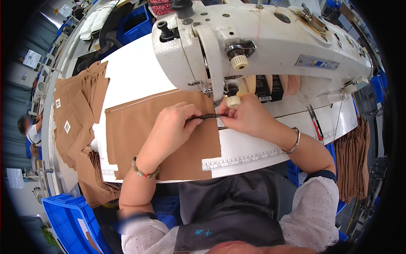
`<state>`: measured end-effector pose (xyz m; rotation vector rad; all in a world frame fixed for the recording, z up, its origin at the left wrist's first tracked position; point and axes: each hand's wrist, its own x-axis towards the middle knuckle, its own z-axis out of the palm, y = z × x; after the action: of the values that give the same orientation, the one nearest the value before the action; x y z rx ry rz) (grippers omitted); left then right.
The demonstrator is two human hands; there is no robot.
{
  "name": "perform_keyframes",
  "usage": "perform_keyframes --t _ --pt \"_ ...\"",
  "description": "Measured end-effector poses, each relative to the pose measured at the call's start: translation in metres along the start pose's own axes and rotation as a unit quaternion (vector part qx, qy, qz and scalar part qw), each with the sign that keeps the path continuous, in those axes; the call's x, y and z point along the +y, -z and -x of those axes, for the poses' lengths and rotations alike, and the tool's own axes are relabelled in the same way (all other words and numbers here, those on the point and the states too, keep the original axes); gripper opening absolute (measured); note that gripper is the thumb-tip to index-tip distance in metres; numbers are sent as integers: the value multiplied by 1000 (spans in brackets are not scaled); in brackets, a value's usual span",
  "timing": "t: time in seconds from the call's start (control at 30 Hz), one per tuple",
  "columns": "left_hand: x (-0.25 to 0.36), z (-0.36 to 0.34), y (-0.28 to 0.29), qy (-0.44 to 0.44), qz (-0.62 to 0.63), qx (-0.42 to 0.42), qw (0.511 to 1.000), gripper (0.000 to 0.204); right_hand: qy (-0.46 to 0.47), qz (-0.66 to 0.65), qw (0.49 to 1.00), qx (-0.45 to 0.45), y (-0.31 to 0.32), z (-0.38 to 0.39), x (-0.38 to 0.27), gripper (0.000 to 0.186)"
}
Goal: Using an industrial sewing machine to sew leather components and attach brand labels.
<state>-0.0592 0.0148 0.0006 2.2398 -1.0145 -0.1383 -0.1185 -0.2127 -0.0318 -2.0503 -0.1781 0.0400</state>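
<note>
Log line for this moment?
left hand: pinching dark strip | right hand: pinching same strip | brown cloth: beneath left hand

From the fingers (pixel 192 111), the white sewing machine (pixel 270 42) blocks 12 to 2 o'clock. A hand could pass over the white bench (pixel 133 63) at 10, between machine and brown stack (pixel 78 106) at 9; red-handled snips (pixel 317 128) lie at 3.

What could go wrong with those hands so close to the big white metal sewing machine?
The right hand is just below the white metal sewing machine's head, so its fingers might get hurt if the machine ran.

The thin dark strip, pinched between the left hand and the right, could twist or slip.

The flat brown fabric panel reaches the table's front edge, so a tug might drag it.
</note>
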Motion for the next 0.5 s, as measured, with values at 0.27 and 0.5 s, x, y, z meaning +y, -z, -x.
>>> perform_keyframes --t 0.27,0.5 --pt "16 3 -4 -109 -32 21 993 12 -61 -84 991 -82 3 6 -11 12" --pt "21 18 34 -48 50 -2 998 11 208 55 965 -152 -1 19 -19 24"
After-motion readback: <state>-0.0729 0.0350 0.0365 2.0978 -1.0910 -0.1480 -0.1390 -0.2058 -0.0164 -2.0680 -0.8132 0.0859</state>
